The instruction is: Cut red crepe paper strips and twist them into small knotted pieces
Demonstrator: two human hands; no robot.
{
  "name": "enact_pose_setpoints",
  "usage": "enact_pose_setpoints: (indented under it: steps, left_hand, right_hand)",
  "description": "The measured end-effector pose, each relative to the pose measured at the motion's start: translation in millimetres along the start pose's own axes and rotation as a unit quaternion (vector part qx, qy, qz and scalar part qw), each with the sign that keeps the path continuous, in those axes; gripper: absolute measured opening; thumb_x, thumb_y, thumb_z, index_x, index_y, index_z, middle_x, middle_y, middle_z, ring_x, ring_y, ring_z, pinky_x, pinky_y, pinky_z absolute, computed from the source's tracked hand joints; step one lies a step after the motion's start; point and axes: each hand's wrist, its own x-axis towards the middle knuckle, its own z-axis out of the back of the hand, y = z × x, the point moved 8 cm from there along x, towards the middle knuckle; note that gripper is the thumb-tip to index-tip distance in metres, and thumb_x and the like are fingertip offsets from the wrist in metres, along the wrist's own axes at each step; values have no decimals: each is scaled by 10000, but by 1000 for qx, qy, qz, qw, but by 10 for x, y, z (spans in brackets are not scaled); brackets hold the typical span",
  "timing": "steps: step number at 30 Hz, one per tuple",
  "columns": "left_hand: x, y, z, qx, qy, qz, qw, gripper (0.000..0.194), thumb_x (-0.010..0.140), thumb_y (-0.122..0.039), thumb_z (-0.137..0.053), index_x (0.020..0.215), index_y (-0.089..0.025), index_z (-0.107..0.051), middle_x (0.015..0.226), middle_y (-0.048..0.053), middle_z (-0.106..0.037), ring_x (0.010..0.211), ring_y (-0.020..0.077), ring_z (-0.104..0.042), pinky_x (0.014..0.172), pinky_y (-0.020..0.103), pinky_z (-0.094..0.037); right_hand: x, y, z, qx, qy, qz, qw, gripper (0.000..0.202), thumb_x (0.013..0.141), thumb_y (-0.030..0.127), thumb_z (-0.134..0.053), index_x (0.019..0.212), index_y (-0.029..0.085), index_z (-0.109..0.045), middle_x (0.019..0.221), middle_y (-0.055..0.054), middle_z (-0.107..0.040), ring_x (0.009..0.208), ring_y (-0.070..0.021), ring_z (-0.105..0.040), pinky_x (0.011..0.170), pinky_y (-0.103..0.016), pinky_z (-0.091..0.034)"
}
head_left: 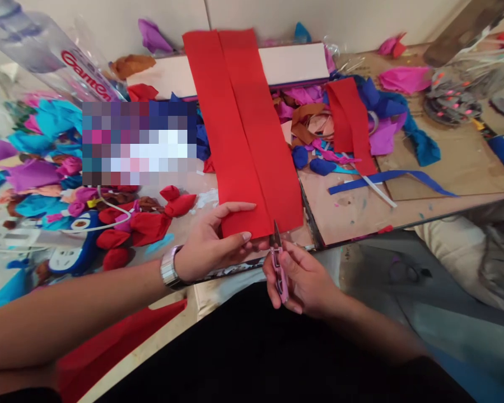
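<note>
A long red sheet [252, 134] lies across the table and over a white box, with a lengthwise line down its middle. My left hand [218, 238] pinches the sheet's near edge between thumb and fingers; a metal watch is on that wrist. In my right hand [296, 277] are small pink-handled scissors [280, 274], held by the handles. Their blades point away from me and meet the near edge of the sheet close to the middle line. How far the blades are parted is hard to tell.
Red, blue and pink fabric pieces [151, 224] cover the left side around a blue-and-white power strip [73, 246]. A plastic bottle [54, 50] leans at the back left. Right of the sheet are a folded red strip [350, 123], a blue strip [420, 176] and cardboard [449, 162].
</note>
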Motion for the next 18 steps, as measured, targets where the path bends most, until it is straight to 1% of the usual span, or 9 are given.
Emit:
enact_pose_setpoints:
  steps: [3, 5, 11, 15, 18]
  left_hand:
    - [9, 5, 45, 16, 3, -19, 1000, 605, 853, -280, -903, 1390, -226, -628, 804, 12, -721, 667, 131, -701, 648, 248, -624]
    - [17, 11, 50, 25, 4, -25, 999, 564, 855, -293, -897, 1360, -211, -659, 799, 16, -715, 661, 137, -703, 645, 257, -631]
    - [24, 4, 46, 28, -9, -15, 999, 515, 859, -286, -880, 1325, -205, -676, 765, 5, -697, 628, 130, -689, 610, 247, -630]
    - [22, -4, 53, 38, -18, -6, 999, 529, 856, -267, -873, 1341, -179, -681, 770, 17, -720, 616, 119, -688, 613, 233, -632]
    - [25, -8, 43, 38, -14, -7, 999, 549, 858, -264, -870, 1365, -166, -684, 769, 27, -736, 611, 116, -689, 619, 233, -639]
  right_hand:
    - [-12, 9, -9, 0, 3, -3, 1000, 331, 1058, 502, -682, 1221, 230, -587, 828, 51, -644, 567, -100, -721, 344, -99, -410]
    - [-21, 14, -12, 2, 0, -2, 1000, 314, 1066, 498, -670, 1212, 226, -610, 830, 50, -635, 579, -99, -727, 350, -98, -410]
    - [-41, 5, -20, 8, -14, -11, 1000, 327, 1060, 524, -671, 1193, 226, -643, 833, 49, -652, 551, -83, -708, 353, -102, -384]
    - [-42, -8, -28, 1, -21, -30, 999, 374, 1041, 558, -688, 1196, 221, -639, 828, 38, -682, 525, -87, -688, 347, -118, -362]
    - [-41, -7, -20, 3, -27, -32, 999, 375, 1036, 556, -697, 1192, 221, -634, 792, 51, -663, 515, -85, -674, 361, -125, -350]
